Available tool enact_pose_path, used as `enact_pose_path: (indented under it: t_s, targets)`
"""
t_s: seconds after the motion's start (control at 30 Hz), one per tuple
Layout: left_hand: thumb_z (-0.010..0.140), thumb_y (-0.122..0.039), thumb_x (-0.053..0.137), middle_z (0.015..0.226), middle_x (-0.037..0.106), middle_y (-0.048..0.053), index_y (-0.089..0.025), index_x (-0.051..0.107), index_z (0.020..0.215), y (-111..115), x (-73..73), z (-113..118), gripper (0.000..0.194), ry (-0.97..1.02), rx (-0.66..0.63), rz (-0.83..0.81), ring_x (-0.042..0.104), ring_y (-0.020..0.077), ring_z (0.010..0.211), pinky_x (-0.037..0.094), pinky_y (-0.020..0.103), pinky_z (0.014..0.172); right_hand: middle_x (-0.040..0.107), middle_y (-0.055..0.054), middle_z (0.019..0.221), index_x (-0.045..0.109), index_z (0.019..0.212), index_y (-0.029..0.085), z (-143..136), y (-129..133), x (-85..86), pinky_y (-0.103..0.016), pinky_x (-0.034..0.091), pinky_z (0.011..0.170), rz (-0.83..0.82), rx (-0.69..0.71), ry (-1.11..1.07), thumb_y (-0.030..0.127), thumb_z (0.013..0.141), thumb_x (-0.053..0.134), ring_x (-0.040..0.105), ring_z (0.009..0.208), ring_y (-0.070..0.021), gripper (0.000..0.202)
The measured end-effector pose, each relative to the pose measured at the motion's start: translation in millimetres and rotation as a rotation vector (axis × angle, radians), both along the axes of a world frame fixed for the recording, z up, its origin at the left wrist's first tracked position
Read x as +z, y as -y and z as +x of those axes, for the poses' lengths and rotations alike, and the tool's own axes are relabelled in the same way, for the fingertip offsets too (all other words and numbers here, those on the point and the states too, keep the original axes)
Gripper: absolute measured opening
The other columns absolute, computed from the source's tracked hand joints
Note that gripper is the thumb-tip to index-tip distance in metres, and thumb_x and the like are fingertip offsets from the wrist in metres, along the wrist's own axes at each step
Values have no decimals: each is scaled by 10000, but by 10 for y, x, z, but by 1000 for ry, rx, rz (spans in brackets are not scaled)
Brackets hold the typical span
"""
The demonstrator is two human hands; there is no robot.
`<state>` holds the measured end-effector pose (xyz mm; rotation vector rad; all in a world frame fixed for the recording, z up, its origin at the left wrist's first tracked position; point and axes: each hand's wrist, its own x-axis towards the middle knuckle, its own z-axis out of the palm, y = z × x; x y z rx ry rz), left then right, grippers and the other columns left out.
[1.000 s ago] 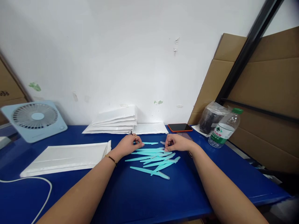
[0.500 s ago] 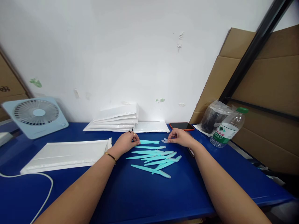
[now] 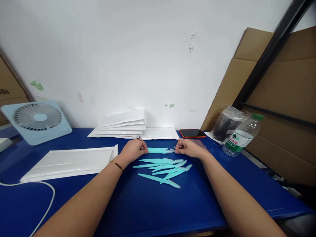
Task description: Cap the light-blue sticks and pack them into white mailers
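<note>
Several slim turquoise eyebrow razors [image 3: 158, 150] lie side by side, their handle ends pinched in my left hand [image 3: 134, 151]. My right hand [image 3: 189, 148] is closed in a pinch on small clear blade caps [image 3: 173, 149], at the blade end of one of these razors. Whether a cap sits on that blade, I cannot tell. Nearer to me, a loose pile of eyebrow razors [image 3: 168, 169] lies fanned and crossed on the blue table [image 3: 158, 207], blades mostly toward the right.
White padded mailers are stacked [image 3: 120, 126] at the wall; another mailer [image 3: 71, 163] lies left. A pale blue fan [image 3: 39, 120] and white cable [image 3: 50, 204] are at left. At right stand a phone [image 3: 192, 133], a bagged dark object [image 3: 224, 126] and a water bottle [image 3: 240, 140].
A razor that lay just below the held ones has joined them at my left fingers. My right hand has shifted slightly left and down, bringing the clear caps to a razor's blade end.
</note>
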<state>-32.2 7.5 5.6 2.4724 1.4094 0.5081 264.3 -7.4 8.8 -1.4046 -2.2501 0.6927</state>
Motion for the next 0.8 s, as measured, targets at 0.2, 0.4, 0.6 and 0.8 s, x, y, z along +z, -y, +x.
enact_pose_path:
  t_s: [0.2,0.4,0.6,0.8]
  targets:
    - [682,-417,574,721,612,15,-221,659,696,15,15,19,214,19,-22,-9,540,159,672,352,249,587,578,-33,800,646,792,171,-131,45,22,-233,396,587,34,11,-42,433,670,630,509,679,-131,289]
    - [678,-412,576,725,611,8,-220,647,701,13,25,2,206,39,70,-33,541,153,663,346,246,568,596,-32,767,649,745,159,-77,6,16,-234,396,597,22,-22,-18,375,689,618,526,671,-130,225]
    - [632,-531,591,819,598,14,-220,670,749,128,97,50,341,99,-130,-138,540,152,720,373,229,608,589,-27,755,661,750,172,-99,68,84,-232,398,592,52,-5,-20,361,708,593,522,661,-127,205]
    - [594,-537,609,733,608,14,-190,661,710,187,59,115,369,98,-122,-308,529,141,646,370,224,557,585,-32,769,683,733,182,-286,164,109,-225,394,569,0,122,46,441,660,637,525,670,-136,273]
